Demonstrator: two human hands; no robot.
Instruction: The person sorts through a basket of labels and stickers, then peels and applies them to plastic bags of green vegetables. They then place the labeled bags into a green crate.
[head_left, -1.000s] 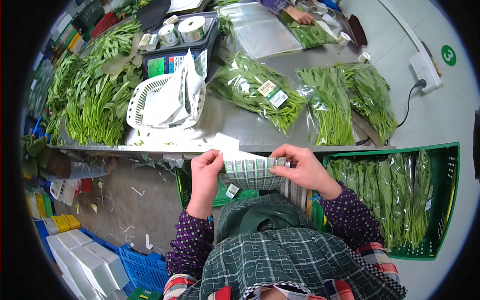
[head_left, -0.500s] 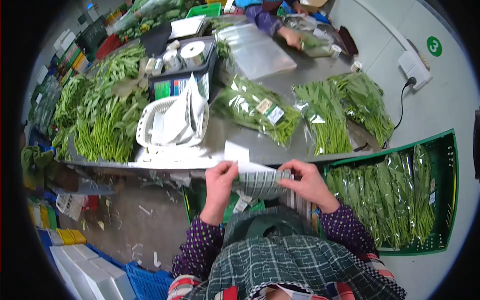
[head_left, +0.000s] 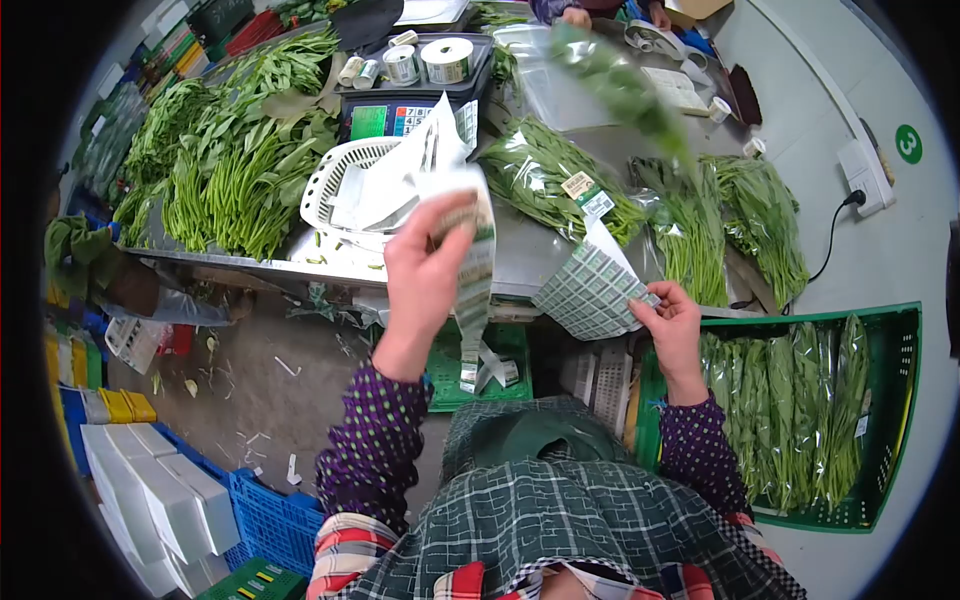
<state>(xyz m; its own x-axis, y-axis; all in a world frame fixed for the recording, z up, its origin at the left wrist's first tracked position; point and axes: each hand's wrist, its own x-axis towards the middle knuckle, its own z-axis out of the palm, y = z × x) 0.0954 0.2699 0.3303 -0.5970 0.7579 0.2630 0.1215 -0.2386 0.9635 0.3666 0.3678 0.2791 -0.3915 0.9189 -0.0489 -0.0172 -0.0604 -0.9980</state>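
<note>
My left hand [head_left: 428, 262], raised over the table's front edge, is closed on a label strip [head_left: 477, 290] that hangs down from it, slightly blurred. Between the thumb and fingers of my right hand [head_left: 672, 328] is the corner of a sheet of labels [head_left: 588, 288], printed in a grid of small green-and-white rectangles. The two hands are well apart. Behind the left hand stands a white plastic basket [head_left: 318, 188] with white paper in it. Just beyond the sheet lies a clear bag of leafy greens [head_left: 545, 180] bearing a label.
Loose greens [head_left: 225, 195] cover the table's left. Label rolls [head_left: 446, 60] sit on a scale [head_left: 375, 118]. A blurred bag of greens [head_left: 620, 90] is in the air near a co-worker's hand [head_left: 576, 17]. A green crate [head_left: 895, 440] holds bagged greens at right.
My hands have separated: the left went up with the strip, the right moved right with the sheet. The co-worker's bag has left the far table top and is in motion. My view has shifted slightly.
</note>
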